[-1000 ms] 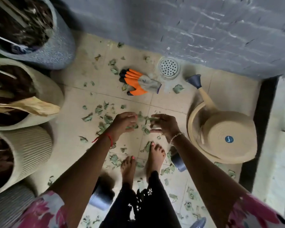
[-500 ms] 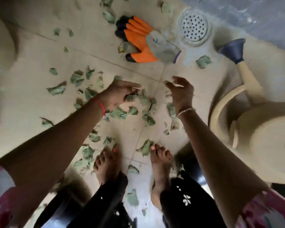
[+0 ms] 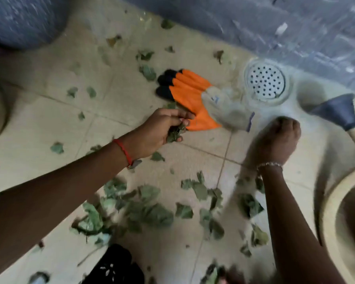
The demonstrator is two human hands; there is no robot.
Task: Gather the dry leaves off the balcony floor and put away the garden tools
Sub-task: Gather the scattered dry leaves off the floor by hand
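Head cam, looking down on the beige tiled floor [image 3: 49, 124]. Left hand [image 3: 162, 130] is near frame centre, fingers curled tight round a clump of leaves [image 3: 175, 133]. Its fingertips are just beside the orange glove [image 3: 193, 99]; can't tell if they touch it. The glove lies flat at approx 12–1 o'clock from centre, black fingertips pointing to 10 o'clock, grey cuff toward 4 o'clock. Red thread [image 3: 123, 152] on the left wrist. Right hand [image 3: 275, 140] is at 3 o'clock, badly motion-blurred, fingers bunched and pointing down, just off the glove's cuff; cannot tell whether it's clamped on anything or closed on nothing. Bracelet [image 3: 268, 165] on that wrist. Most of the loose leaves [image 3: 152, 214] lie in a rough heap at 6 o'clock, btwn the two forearms, w/ more bits scattered from 9 round to 12 o'clock and a few at the bottom edge. Round drain cover [image 3: 265, 82] at 1–2 o'clock, near the base of the blue-grey wall [image 3: 254, 23], just beyond the glove cuff. Beige watering can [image 3: 329, 226] at 4 o'clock, cut off by the frame edge; its dark blue rose [image 3: 339, 111] at 3 o'clock, near the drain. Grey pot [image 3: 19, 17] in the 10–11 o'clock corner. Black garment [image 3: 115, 265] at 6–7 o'clock, bottom edge.
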